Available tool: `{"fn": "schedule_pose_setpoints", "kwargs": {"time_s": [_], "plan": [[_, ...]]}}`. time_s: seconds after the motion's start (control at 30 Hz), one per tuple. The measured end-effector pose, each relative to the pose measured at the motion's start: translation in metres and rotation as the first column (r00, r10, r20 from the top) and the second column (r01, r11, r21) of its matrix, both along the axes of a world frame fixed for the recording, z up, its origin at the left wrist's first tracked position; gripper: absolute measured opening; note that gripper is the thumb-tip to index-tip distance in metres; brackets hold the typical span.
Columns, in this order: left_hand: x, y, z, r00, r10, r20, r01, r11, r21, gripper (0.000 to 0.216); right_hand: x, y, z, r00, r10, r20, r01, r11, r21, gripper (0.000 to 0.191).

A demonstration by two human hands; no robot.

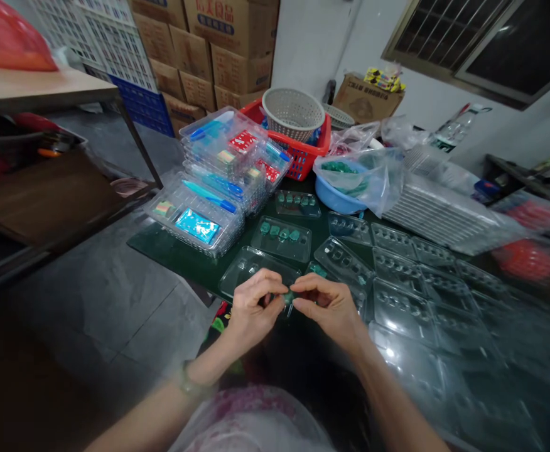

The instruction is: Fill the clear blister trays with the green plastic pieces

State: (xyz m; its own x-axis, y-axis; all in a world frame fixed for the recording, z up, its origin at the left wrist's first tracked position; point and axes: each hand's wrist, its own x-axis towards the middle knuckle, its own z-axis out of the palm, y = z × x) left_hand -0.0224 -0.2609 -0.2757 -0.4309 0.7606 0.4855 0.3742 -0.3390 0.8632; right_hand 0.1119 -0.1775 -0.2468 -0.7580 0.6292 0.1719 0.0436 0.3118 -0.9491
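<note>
My left hand [259, 300] and my right hand [328, 304] meet at the near edge of the table, both closed in a pinch. Between their fingertips is a small green piece [289, 297], partly hidden and too small to name. Just beyond my left hand lies a clear plastic tray [237, 271]. Farther back, another clear tray [298, 250] holds a row of small green pieces [279, 232], and a third tray [298, 212] behind it holds more. A tilted tray [338, 251] with a loose green piece [317, 270] is beside my right hand.
Filled clear packs [209, 216] are stacked on the left of the dark green table [162, 242]. Rows of clear trays [404, 314] cover the right side. A blue bowl [336, 198] with bagged green pieces and a red basket [319, 147] holding a grey colander [294, 113] stand behind.
</note>
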Motion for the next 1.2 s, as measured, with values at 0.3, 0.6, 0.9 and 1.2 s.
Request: {"fn": "schedule_pose_setpoints", "kwargs": {"time_s": [0.3, 0.6, 0.9, 1.2], "plan": [[-0.02, 0.011, 0.009, 0.967, -0.058, 0.25, 0.113, 0.971, -0.212, 0.02, -0.025, 0.089, -0.005, 0.951, -0.249, 0.183, 0.154, 0.896, 0.416, 0.018], [-0.049, 0.009, 0.01, 0.999, 0.052, -0.012, -0.053, 0.97, -0.239, 0.015, -0.053, 0.149, -0.039, 0.868, -0.259, 0.424, -0.112, 0.729, 0.676, 0.021], [-0.064, 0.084, 0.028, 0.815, -0.026, -0.579, -0.124, 0.968, -0.219, 0.022, -0.06, 0.154, -0.045, 0.86, -0.211, 0.464, -0.206, 0.69, 0.694, 0.016], [-0.074, 0.157, 0.015, 0.513, -0.379, -0.77, -0.021, 0.891, -0.453, 0.021, -0.06, 0.157, -0.042, 0.819, -0.26, 0.512, -0.232, 0.665, 0.709, 0.016]]}}
